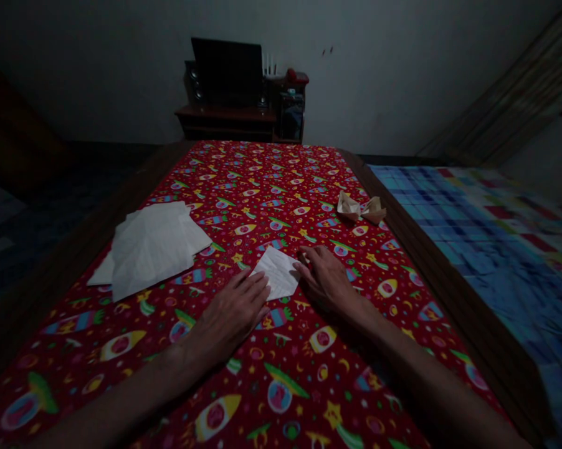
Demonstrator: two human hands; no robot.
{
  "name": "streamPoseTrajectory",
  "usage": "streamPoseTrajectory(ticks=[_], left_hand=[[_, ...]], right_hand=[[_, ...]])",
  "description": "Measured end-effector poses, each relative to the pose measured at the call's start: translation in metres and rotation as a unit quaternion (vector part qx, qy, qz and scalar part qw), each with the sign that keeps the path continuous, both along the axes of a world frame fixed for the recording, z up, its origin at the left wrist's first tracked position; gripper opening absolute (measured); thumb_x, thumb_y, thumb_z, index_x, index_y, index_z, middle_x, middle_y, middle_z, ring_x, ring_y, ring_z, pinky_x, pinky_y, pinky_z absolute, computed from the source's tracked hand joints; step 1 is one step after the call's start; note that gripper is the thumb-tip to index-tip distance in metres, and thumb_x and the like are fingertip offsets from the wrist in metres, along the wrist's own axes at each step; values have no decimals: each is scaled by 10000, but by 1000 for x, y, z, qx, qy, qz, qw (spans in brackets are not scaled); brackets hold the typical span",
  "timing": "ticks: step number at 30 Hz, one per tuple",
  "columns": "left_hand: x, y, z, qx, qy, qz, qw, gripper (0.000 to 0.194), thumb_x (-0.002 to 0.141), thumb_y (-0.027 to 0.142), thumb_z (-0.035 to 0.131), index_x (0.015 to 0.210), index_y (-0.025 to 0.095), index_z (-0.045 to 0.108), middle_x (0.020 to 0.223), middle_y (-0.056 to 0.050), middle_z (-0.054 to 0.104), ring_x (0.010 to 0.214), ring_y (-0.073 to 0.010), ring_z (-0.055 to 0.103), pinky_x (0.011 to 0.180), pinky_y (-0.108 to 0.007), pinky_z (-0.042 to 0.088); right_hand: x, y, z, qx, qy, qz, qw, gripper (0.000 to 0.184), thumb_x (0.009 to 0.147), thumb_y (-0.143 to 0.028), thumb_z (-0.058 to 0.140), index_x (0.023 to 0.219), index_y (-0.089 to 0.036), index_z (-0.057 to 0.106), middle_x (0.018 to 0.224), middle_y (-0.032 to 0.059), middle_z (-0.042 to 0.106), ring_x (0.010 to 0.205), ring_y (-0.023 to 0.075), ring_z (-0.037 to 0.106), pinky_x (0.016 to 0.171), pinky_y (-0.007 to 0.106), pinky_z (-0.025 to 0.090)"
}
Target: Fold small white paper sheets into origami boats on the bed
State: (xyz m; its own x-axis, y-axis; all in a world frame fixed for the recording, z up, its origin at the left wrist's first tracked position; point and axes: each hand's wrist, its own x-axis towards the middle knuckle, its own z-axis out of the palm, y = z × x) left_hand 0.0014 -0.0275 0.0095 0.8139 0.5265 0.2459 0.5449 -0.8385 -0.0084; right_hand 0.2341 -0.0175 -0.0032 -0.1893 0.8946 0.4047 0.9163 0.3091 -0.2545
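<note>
A small white sheet of folded paper (278, 274) lies on the red patterned cloth between my hands. My left hand (243, 299) rests flat, its fingertips on the paper's left edge. At the opposite side, my right hand (325, 274) has its fingers curled, with the thumb and index finger at the paper's right corner. Farther left sits a loose stack of white paper sheets (152, 246). Two folded brownish paper shapes (349, 206) stand upright beyond my right hand, near the right side of the cloth.
The red cloth (281, 399) covers a long surface with dark brown borders. A blue checked cloth (449, 249) lies lower on the right. Against the far wall are a dark monitor (227, 72), speakers and a white router with antennas on a wooden desk (225, 114).
</note>
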Motion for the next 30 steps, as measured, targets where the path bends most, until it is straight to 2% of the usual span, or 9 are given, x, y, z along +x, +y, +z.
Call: streamPoseTrajectory(ticks=[4,8,12,15,17,20,23,27,30], left_hand=[[-5,2,1,5,45,-15,999,356,876,122,444,1222,109,527,1282,-128,550,1235,-249,453,1079,-441,292],[-8,11,0,17,46,-33,998,364,861,114,446,1213,112,539,1282,-132,552,1242,-238,449,1080,-438,285],[-8,29,-3,57,35,-48,997,304,882,101,445,1147,153,583,1323,-100,526,1256,-229,441,1063,-436,320],[-9,42,-6,64,15,-61,996,288,891,112,462,1143,175,584,1355,-84,498,1297,-238,392,1060,-451,332],[-11,47,-9,51,8,-69,996,293,893,117,469,1158,184,575,1360,-77,493,1316,-239,363,1059,-455,341],[-12,44,-12,26,0,-62,998,306,897,118,464,1182,179,559,1363,-77,487,1306,-241,371,1048,-444,369],[-14,31,-14,-5,-8,-43,999,338,887,81,440,1205,140,539,1307,-99,532,1224,-234,454,1012,-405,415],[-17,14,-16,-45,-16,-47,998,463,836,19,414,1286,119,460,1298,-114,532,1219,-224,453,1025,-391,402],[-20,8,-17,-59,-21,-40,997,596,770,-42,392,1335,146,404,1361,-99,477,1261,-222,412,1043,-400,378]], right_hand=[[-3,5,4,-70,13,54,996,300,897,-307,498,1145,-140,525,898,82,625,760,169,559,646,260,396],[-2,-4,5,-116,69,55,989,261,872,-226,511,1119,-145,529,807,42,635,684,141,556,607,239,380],[-3,-35,0,-133,140,67,979,312,861,-249,527,1160,-164,502,740,7,608,627,130,546,551,223,387],[-10,-67,-1,-149,179,101,967,350,896,-249,483,1239,-193,446,801,16,630,640,123,565,551,217,418],[-15,-83,1,-129,138,126,974,292,909,-246,475,1196,-200,498,839,31,645,657,121,579,584,224,433],[-19,-87,7,-25,3,138,990,210,902,-224,498,1089,-177,580,815,56,634,650,136,558,572,242,418],[-18,-77,11,22,-120,188,974,269,875,-223,537,1134,-157,570,981,120,630,813,197,557,655,311,453],[-13,-64,8,20,-156,229,961,344,877,-193,515,1220,-160,520,1248,140,541,1116,264,468,870,435,432],[-8,-60,1,38,-151,237,959,339,894,-157,461,1228,-151,515,1277,138,534,1166,262,447,953,476,378]])
